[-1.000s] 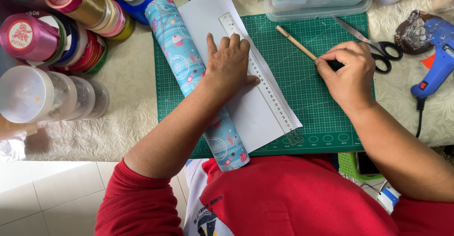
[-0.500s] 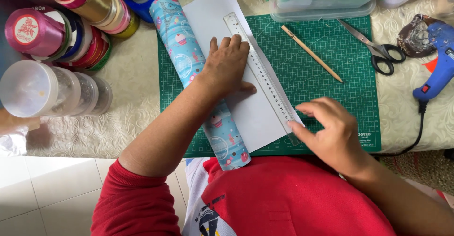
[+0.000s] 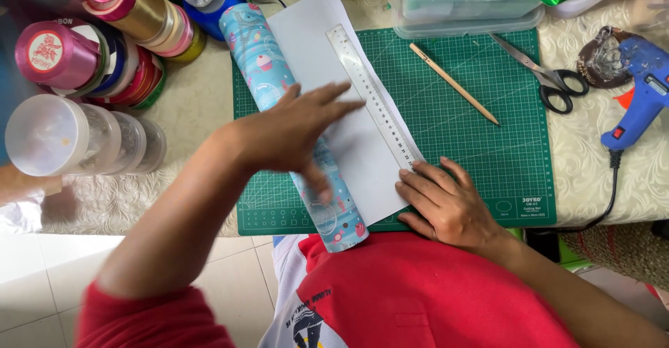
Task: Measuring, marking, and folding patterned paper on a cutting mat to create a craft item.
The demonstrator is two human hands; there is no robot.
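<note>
We see a roll (image 3: 268, 76) of pale blue wrapping paper printed with cupcakes, its white sheet (image 3: 348, 139) unrolled across a green mat (image 3: 481, 153) on the tabletop. A clear ruler (image 3: 369, 94) lies along the sheet's right edge. Our left hand (image 3: 296, 132), fingers spread, rests over the roll and sheet. Our right hand (image 3: 449, 202), open and flat, presses the mat, fingertips touching the sheet's lower corner.

Single head-worn view, looking steeply down, close over green cutting mat (image 3: 488, 146), table edge nearest
</note>
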